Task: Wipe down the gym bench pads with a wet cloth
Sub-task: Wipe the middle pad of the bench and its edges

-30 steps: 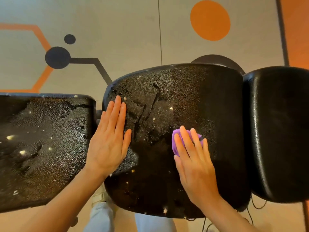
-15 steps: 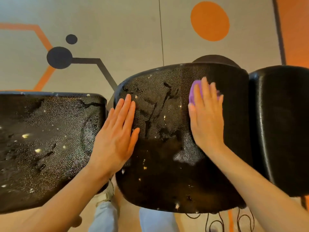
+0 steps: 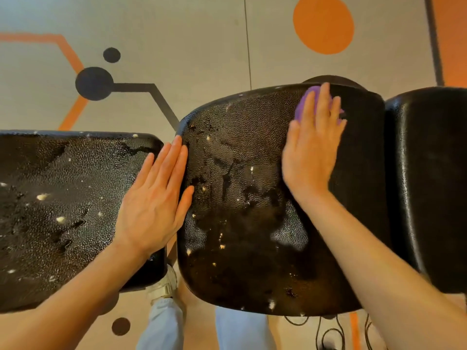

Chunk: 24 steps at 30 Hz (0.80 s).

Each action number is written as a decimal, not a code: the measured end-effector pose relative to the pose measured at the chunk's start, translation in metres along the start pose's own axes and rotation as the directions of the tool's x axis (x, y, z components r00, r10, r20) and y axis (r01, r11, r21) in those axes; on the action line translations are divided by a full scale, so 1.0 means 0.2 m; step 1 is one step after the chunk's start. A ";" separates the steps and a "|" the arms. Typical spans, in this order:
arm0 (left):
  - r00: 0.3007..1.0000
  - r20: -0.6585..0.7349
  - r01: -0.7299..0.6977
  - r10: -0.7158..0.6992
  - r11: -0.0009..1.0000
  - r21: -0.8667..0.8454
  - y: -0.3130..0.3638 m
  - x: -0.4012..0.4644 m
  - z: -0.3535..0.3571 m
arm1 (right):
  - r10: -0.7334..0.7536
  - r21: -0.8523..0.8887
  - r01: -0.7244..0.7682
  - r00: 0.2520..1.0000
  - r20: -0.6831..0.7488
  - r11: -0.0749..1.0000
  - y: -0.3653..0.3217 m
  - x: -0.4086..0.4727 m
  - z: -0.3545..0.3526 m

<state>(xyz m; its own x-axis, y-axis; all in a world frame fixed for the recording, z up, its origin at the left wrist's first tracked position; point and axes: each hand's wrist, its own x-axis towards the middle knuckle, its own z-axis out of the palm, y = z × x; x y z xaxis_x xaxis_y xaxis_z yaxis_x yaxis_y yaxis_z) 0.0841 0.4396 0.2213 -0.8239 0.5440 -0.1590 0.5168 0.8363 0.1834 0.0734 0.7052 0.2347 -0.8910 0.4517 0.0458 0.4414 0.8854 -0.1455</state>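
Three black bench pads lie side by side. The middle pad (image 3: 242,198) is wet, with pale specks and dark streaks. My right hand (image 3: 312,150) lies flat near its far edge, pressing a purple cloth (image 3: 304,103) that shows under the fingers. My left hand (image 3: 156,198) rests flat with fingers together, bridging the gap between the left pad (image 3: 58,203) and the middle pad, and holds nothing. The left pad is also wet and speckled. The right pad (image 3: 432,178) looks smooth and shiny.
The floor beyond is grey with orange and dark painted shapes (image 3: 323,24). Below the pads I see my light blue trouser legs (image 3: 161,324) and a pale shoe (image 3: 164,286). Black cables (image 3: 328,332) lie on the floor at the lower right.
My right hand has slid the purple cloth from the near middle of the middle pad up to its far edge. My left hand has stayed flat at the gap between the pads.
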 end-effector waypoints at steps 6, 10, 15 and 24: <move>1.000 -0.012 -0.004 0.004 1.000 -0.005 0.00 0.00 0.00 | -0.613 -0.025 0.624 0.774 0.156 0.781 -0.38 -0.03 0.11; 1.000 -0.021 -0.012 0.012 1.000 -0.018 -0.01 -0.01 0.00 | -0.205 -0.057 0.210 0.976 0.077 0.976 0.07 0.08 0.00; 1.000 -0.023 -0.015 0.014 1.000 -0.019 0.00 0.00 0.00 | -0.442 0.003 0.443 0.895 0.055 0.897 -0.48 -0.08 0.12; 0.999 -0.027 -0.019 0.019 1.000 -0.006 -0.01 0.00 0.01 | -0.119 0.010 0.119 0.993 0.014 0.993 -0.13 0.10 0.04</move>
<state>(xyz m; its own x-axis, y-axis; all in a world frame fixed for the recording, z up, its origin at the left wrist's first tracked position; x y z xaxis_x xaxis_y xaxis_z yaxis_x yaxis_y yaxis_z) 0.0843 0.4384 0.2190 -0.8199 0.5577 -0.1294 0.5309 0.8253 0.1927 0.0430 0.6905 0.2323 -0.9386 0.3415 0.0487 0.3312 0.9317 -0.1491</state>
